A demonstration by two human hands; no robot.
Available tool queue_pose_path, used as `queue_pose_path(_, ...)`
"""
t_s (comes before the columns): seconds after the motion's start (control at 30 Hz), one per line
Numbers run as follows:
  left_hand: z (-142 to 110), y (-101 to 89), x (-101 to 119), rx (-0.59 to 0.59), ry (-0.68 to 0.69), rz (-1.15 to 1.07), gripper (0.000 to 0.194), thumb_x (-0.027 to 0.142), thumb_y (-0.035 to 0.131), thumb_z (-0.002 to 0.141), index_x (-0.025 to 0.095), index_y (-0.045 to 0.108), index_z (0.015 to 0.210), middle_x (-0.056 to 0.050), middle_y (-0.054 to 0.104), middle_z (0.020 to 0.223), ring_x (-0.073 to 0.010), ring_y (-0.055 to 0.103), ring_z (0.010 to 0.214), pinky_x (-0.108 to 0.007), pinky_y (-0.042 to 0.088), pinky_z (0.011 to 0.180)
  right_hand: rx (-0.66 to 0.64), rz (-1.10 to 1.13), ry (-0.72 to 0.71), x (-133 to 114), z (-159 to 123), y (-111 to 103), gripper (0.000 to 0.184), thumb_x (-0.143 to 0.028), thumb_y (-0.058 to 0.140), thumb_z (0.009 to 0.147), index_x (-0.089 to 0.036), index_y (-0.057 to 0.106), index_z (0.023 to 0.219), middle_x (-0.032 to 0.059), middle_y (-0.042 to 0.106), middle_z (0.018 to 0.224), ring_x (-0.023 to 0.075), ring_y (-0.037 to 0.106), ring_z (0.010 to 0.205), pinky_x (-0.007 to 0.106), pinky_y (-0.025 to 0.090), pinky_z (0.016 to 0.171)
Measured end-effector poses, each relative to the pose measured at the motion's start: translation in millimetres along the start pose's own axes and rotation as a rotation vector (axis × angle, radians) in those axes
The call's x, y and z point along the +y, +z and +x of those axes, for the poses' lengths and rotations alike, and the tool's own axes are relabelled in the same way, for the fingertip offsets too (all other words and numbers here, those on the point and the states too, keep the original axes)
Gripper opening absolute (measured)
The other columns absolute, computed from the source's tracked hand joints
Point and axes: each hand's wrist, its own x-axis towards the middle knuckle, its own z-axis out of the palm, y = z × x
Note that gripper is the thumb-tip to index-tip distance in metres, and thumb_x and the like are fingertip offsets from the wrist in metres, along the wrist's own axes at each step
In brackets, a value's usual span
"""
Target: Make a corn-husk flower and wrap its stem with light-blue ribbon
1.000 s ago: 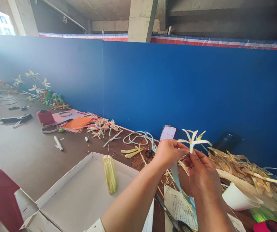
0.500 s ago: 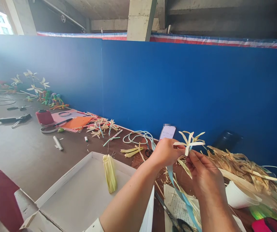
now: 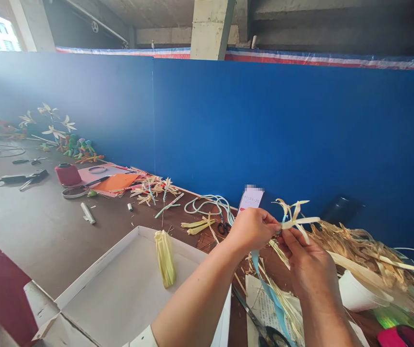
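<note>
A pale corn-husk flower (image 3: 294, 221) with narrow petals is held up between my two hands at the right of the table. My left hand (image 3: 254, 227) pinches at its base, where a bit of light blue wrap shows. Just below the petals, my right hand (image 3: 306, 255) grips the stem; the fingers hide most of it. A light blue strip (image 3: 273, 296) hangs from under my left hand down over a printed sheet (image 3: 266, 308). Beside the strip lies a pair of black-handled scissors (image 3: 255, 318).
A white box lid (image 3: 94, 265) with a green husk piece (image 3: 165, 258) lies left of my arms. Dry husks (image 3: 369, 246) and a white cup (image 3: 360, 291) are on the right. A phone (image 3: 250, 198) leans on the blue partition (image 3: 282, 130).
The flower has turned in my fingers, so its petals now point up and to the right. My hands stay in nearly the same place.
</note>
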Motion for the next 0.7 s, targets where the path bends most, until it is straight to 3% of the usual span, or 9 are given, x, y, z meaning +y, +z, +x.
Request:
queue_pose_path(0.17,1,1.2,-2,-0.024,0.004,-0.071,0.025,0.036,0.061,0.068,0.016,0.070,0.080,-0.002,0.063,0.068,-0.0092,0.048,0.056,-0.021,0.037,0.055,-0.030,0.094,0.102,-8,-4,2,0.034,-0.035,0.082,0.056,-0.020,0.072,0.085,0.0016,0.069,0.080,0.0131,0.061,0.073,0.022,0.048,0.071)
queue_pose_path(0.33,-3,-6.6,2,-0.085,0.044,-0.093,0.024,0.032,0.060,0.069,0.015,0.071,0.081,-0.001,0.063,0.069,-0.0091,0.049,0.059,-0.020,0.039,0.057,0.008,0.216,0.183,-18,-8,8,0.036,-0.029,0.087,0.043,-0.019,0.072,0.074,0.0005,0.066,0.073,0.0103,0.058,0.068,0.018,0.048,0.064)
queue_pose_path(0.5,-7,-15.2,8,-0.139,0.072,-0.084,0.024,0.031,0.060,0.070,0.014,0.071,0.081,-0.001,0.063,0.071,-0.0096,0.050,0.063,-0.019,0.040,0.061,-0.015,0.225,0.180,-16,-7,9,0.032,-0.032,0.086,0.044,-0.020,0.071,0.069,-0.0011,0.061,0.066,0.0074,0.050,0.058,0.017,0.045,0.053)
queue_pose_path(0.7,-7,-16.9,8,-0.142,0.089,-0.055,0.025,0.032,0.059,0.071,0.015,0.072,0.084,-0.001,0.064,0.072,-0.0092,0.050,0.062,-0.021,0.041,0.062,-0.006,0.212,0.145,-20,-10,12,0.033,-0.035,0.086,0.044,-0.020,0.069,0.068,-0.0008,0.060,0.066,0.0090,0.050,0.060,0.019,0.045,0.053)
